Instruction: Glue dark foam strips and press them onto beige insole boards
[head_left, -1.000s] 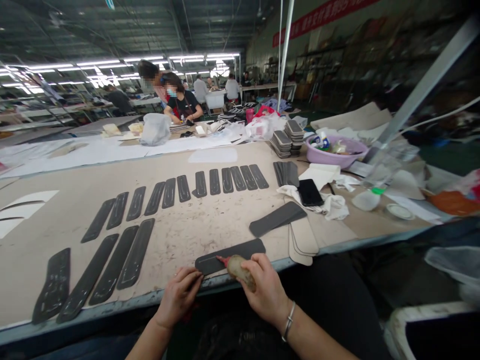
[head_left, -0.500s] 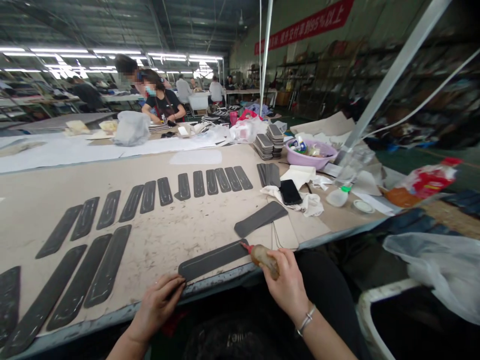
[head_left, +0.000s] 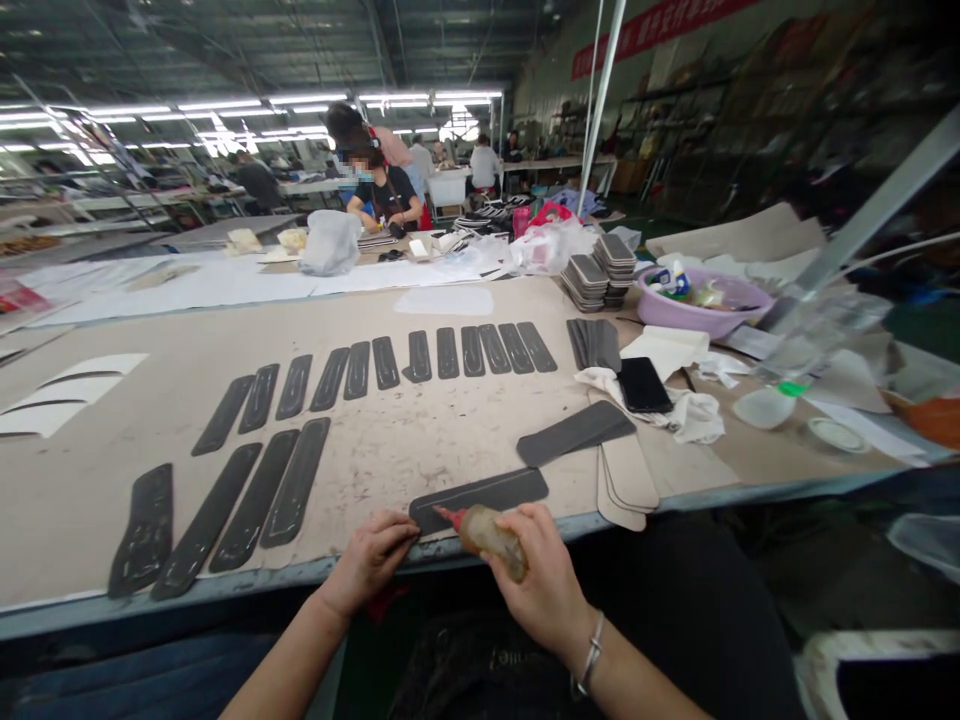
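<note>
A dark grey strip with rounded corners lies along the table's near edge, a thin pale line of glue running near its far side. At its left end my left hand is closed, thumb and fingertips gripping the corner. My right hand is wrapped round a squeeze bottle of cloudy yellowish-brown look. Its red nozzle tip points left, low over the strip's near left part; whether it touches cannot be seen. To the right, more dark strips lie fanned out above pale beige pieces.
Glue-marked dark strips lie in a far row and a left group. A phone rests on white cloth, near a purple basin and stacked pieces. A metal pole rises at right. Co-workers sit beyond.
The bottle's nozzle has moved from the strip's right end to its left part, close to my left hand. My left hand keeps to the left end. The view has turned left.
</note>
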